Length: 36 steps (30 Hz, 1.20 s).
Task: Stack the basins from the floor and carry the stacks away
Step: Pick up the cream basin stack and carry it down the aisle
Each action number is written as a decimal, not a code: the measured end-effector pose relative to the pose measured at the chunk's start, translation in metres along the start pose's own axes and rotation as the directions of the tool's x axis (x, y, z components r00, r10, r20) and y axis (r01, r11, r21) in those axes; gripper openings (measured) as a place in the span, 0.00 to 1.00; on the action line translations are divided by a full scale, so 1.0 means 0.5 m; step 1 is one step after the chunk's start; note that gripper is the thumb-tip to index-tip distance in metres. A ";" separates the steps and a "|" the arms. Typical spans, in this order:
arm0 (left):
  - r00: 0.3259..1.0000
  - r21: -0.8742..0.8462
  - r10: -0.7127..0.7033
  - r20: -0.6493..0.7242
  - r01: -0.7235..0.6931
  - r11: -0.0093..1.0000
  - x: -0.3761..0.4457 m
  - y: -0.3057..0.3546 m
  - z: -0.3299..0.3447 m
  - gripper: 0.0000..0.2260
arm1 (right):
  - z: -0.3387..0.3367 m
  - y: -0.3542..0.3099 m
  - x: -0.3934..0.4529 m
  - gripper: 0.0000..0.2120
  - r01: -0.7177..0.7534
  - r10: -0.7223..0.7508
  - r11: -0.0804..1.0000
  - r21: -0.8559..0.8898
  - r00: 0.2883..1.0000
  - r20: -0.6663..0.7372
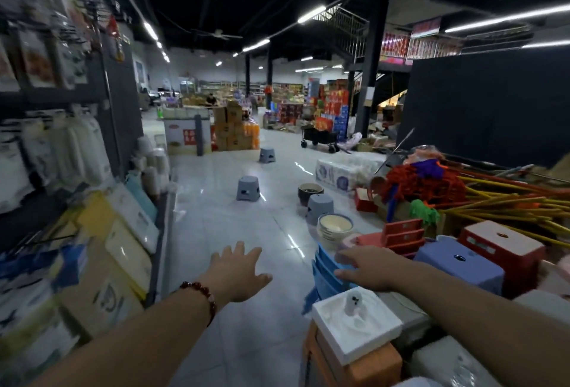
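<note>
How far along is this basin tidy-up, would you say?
Some looks done: a cream basin stack stands on the floor. In hand: nothing; the left hand is open over the tiles and the right hand reaches over blue stools. Left: a dark basin stands alone, and nothing is being carried.

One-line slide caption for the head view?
Both hands open, left hand and right hand reach down a shop aisle toward cream basins stacked on the floor.

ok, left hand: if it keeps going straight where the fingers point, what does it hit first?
Probably nothing soon. The left hand is open over bare floor tiles, fingers aimed up the aisle. The nearest thing roughly in line looks like the grey stool, well beyond it; depth is hard to judge here.
</note>
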<state>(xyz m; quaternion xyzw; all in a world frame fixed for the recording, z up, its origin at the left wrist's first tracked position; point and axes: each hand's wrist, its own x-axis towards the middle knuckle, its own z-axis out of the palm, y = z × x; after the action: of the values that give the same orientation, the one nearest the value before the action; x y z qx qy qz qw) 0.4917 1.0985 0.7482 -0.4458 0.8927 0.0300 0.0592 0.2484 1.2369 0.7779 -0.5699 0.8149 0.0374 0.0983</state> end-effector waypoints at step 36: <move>0.999 -0.187 -0.027 -0.041 0.019 0.982 1.047 -0.285 0.054 0.31 | 0.049 -0.050 1.086 0.34 -0.237 0.247 0.866 0.441 0.968 0.037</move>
<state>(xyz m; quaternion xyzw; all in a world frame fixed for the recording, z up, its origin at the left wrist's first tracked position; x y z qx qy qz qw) 0.2957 0.6009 0.6520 -0.4601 0.8818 0.1031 -0.0018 0.0949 0.7321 0.6450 -0.4264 0.8679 -0.1422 0.2113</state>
